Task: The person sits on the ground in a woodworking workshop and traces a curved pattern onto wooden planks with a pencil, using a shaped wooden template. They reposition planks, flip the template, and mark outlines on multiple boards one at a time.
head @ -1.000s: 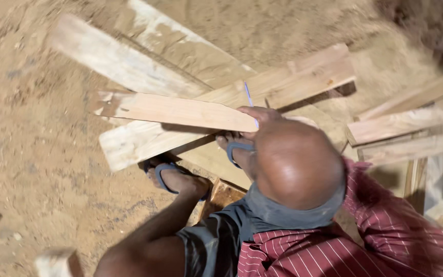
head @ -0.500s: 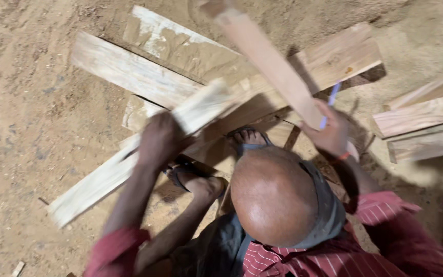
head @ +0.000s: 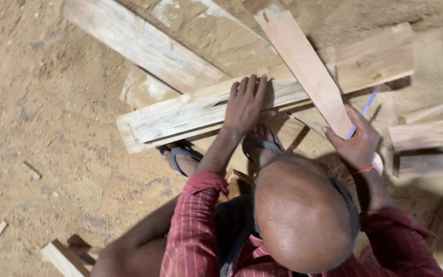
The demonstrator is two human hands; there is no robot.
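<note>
Head view: hands [head: 245, 102] on pale planks [head: 190, 110].

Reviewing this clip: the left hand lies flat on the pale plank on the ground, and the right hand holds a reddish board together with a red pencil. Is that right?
One detail is off. The pencil in the right hand is blue, not red, as the head view shows. The rest stands: the left hand lies flat on the pale plank, and the right hand holds the reddish board.

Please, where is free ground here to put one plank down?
Bare sandy ground lies left of the plank pile, down to the small offcuts. It is crowded at the centre and right: crossed planks, the left hand, the right hand, more boards.
</note>
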